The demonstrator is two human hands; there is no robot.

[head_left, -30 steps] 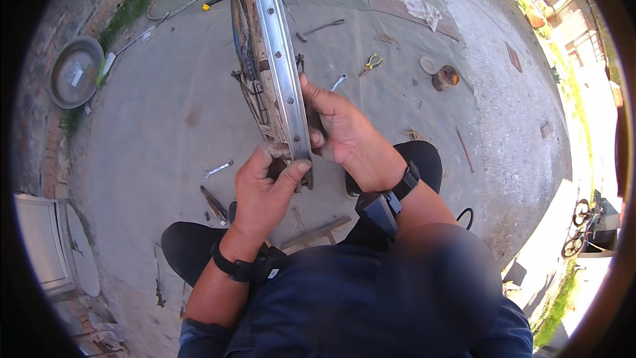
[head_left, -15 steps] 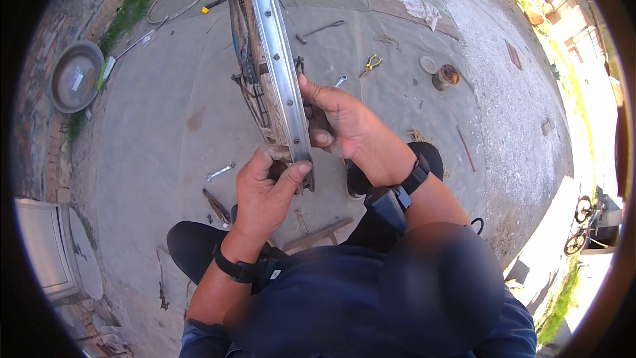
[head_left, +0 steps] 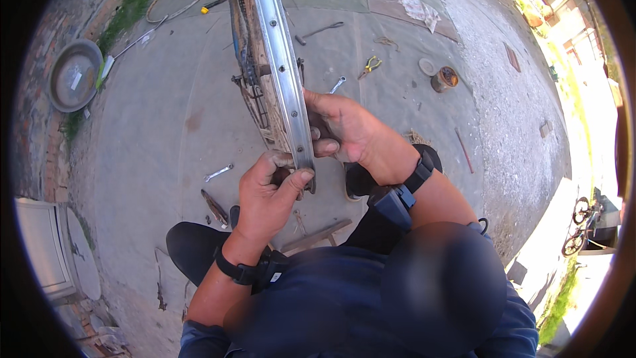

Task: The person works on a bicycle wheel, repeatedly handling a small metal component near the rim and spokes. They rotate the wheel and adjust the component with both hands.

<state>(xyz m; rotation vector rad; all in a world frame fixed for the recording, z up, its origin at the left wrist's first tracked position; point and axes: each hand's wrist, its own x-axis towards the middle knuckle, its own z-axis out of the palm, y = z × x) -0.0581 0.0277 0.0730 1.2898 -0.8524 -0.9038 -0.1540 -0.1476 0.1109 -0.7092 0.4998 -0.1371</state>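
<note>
A silver bicycle wheel rim point(head_left: 286, 86), seen edge-on with a row of spoke nipples along its bare inner channel, stands upright in front of me. My left hand point(head_left: 265, 189) grips its near end, thumb on the metal and fingers curled round the left side. On the right side, my right hand point(head_left: 354, 129) holds the same rim, with the thumb along the edge and dirty fingers bent behind it. Beyond and left of the rim show a chain point(head_left: 242, 0) and rusty bicycle parts point(head_left: 255, 96), partly hidden by it. Spokes and hub are mostly out of sight.
On the grey sheet lie a wrench point(head_left: 218, 172), another wrench point(head_left: 338, 84), yellow-handled pliers point(head_left: 370, 66) and a rusty hand tool point(head_left: 214, 207). A rusty tin point(head_left: 444, 79) stands to the right. Far left are a metal basin point(head_left: 91, 93) and a tyre point(head_left: 152, 1).
The rim has turned slightly, its nipples shifting toward me. Both hands have moved a little nearer and rightward with it, still gripping.
</note>
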